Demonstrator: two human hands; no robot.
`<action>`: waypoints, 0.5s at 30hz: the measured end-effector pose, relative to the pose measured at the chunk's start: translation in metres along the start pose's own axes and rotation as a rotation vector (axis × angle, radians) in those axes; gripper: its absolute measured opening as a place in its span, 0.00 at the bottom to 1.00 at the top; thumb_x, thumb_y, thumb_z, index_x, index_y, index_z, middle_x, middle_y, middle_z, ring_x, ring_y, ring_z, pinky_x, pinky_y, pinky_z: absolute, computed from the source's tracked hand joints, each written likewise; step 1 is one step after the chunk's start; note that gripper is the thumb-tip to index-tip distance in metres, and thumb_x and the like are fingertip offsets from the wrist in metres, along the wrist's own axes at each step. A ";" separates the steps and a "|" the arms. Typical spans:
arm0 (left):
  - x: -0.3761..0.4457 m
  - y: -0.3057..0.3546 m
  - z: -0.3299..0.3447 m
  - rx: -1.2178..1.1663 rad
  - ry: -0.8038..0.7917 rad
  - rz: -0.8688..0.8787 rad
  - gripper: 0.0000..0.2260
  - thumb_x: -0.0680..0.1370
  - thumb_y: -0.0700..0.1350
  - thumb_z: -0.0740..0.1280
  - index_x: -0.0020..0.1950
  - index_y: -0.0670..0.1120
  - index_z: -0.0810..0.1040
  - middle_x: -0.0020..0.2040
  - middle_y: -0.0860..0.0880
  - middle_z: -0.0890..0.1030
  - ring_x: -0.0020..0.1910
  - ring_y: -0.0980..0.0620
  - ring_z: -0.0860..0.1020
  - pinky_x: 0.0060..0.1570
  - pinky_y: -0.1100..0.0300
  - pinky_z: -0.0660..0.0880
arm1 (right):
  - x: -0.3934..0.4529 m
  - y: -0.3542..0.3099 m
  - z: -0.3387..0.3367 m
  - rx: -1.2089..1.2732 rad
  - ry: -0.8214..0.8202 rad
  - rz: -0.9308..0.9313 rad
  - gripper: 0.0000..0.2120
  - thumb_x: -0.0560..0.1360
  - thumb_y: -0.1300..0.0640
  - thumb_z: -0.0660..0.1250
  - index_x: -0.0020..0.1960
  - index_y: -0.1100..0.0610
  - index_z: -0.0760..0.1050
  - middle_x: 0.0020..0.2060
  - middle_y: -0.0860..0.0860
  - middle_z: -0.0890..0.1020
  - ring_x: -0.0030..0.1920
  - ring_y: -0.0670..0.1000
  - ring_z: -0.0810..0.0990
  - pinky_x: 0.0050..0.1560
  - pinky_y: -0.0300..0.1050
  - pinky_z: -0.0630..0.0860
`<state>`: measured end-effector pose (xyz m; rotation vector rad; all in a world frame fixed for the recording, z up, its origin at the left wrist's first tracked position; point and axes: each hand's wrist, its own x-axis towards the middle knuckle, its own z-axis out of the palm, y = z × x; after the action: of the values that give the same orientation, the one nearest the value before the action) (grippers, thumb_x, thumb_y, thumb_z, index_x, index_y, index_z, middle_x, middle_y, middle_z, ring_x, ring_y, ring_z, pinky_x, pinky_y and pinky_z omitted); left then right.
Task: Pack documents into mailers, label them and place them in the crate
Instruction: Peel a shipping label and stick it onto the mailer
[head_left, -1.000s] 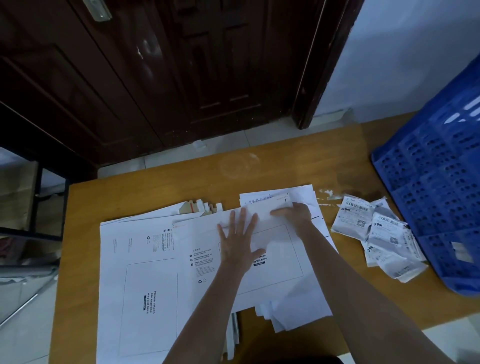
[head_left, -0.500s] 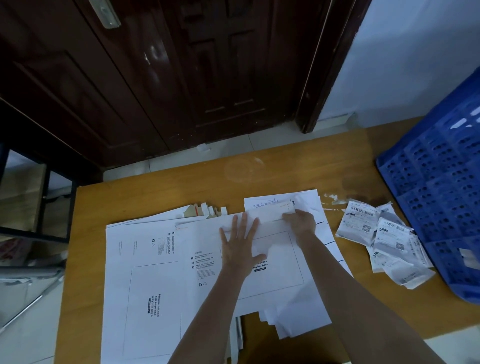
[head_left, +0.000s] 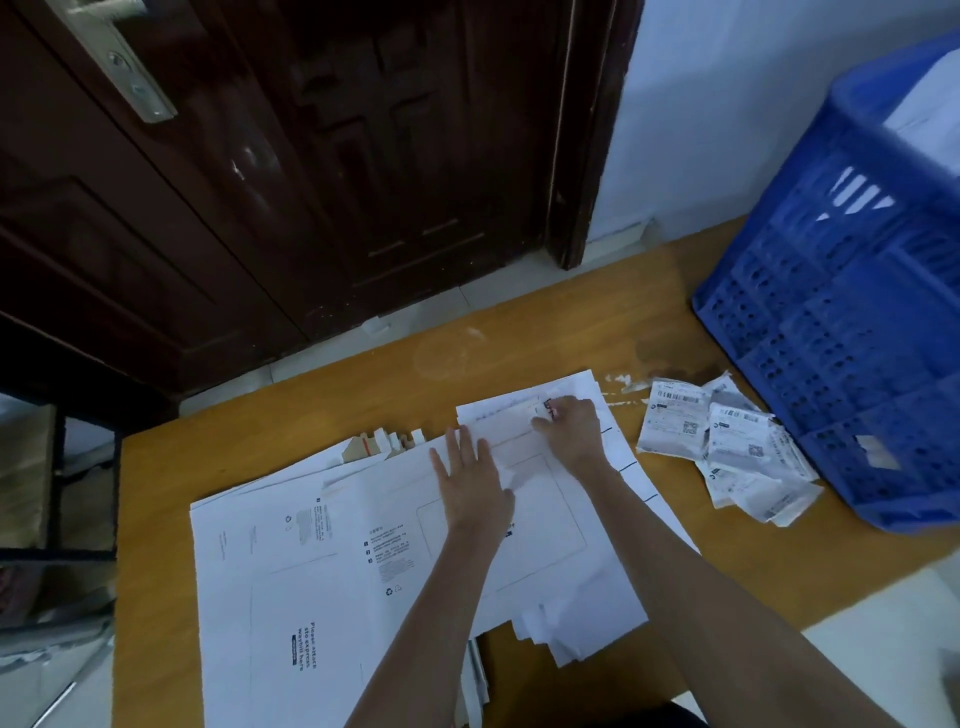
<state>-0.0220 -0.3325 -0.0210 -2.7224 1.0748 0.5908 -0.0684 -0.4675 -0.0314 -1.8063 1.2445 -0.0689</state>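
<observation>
Mailers on table at left; labels right of them; crate rightmost

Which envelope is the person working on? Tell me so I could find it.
Start at the blue crate on the wooden table, then go past the crumpled labels to the white paper pile. It's the mailer on top, the only one with the left hand pressing flat on it.
</observation>
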 end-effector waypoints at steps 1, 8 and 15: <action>0.000 0.008 -0.005 -0.061 0.043 0.006 0.30 0.79 0.56 0.60 0.76 0.45 0.55 0.78 0.43 0.48 0.77 0.43 0.42 0.74 0.45 0.42 | -0.003 0.002 -0.006 0.014 0.052 -0.018 0.16 0.73 0.59 0.68 0.57 0.65 0.76 0.55 0.57 0.73 0.48 0.57 0.78 0.49 0.41 0.71; -0.006 0.072 -0.018 -0.436 0.209 0.156 0.10 0.78 0.43 0.63 0.59 0.48 0.76 0.61 0.48 0.74 0.60 0.49 0.73 0.57 0.56 0.72 | -0.026 0.042 -0.062 -0.383 0.245 -0.093 0.12 0.77 0.61 0.59 0.55 0.57 0.80 0.67 0.50 0.70 0.66 0.53 0.67 0.63 0.46 0.68; -0.013 0.116 -0.008 -0.830 -0.226 -0.031 0.11 0.79 0.45 0.56 0.52 0.47 0.78 0.53 0.47 0.82 0.52 0.46 0.79 0.52 0.54 0.76 | -0.058 0.078 -0.088 -0.587 0.061 0.080 0.21 0.74 0.64 0.59 0.67 0.60 0.71 0.72 0.47 0.64 0.70 0.55 0.61 0.67 0.46 0.65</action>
<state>-0.1071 -0.4110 -0.0081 -3.1758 0.8478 1.5923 -0.1958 -0.4852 -0.0102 -2.2557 1.4827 0.3200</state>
